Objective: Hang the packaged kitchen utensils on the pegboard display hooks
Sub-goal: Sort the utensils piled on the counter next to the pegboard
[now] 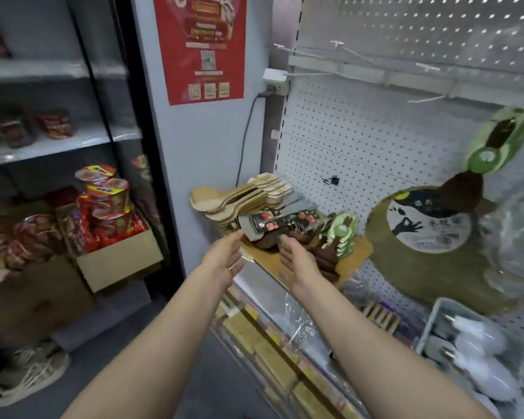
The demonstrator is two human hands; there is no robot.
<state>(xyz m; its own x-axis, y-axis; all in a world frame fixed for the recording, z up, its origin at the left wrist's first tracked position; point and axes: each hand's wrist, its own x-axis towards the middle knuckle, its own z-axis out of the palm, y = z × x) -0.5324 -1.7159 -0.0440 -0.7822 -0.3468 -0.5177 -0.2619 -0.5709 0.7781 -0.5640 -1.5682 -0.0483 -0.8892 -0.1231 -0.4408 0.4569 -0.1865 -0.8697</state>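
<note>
- Packaged utensils, dark-carded, heaped on the wooden shelf just ahead of both hands; long axes running roughly left to right across the reach, tilted up toward the right.
- Left hand spread, fingers straight, fingertips at the near left end of the heap; contact too close to call.
- Right hand spread too, palm turned inward, over the near right part of the heap, holding nothing.
- Both about equally near; heap between and just beyond the fingertips.
- Pale wooden spoons stacked behind the heap, beyond the left hand.
- Green-carded packs just right of the right hand.
- Bare hooks on the pegboard, well above and right of both hands; likely an upward carry after a grasp.
</note>
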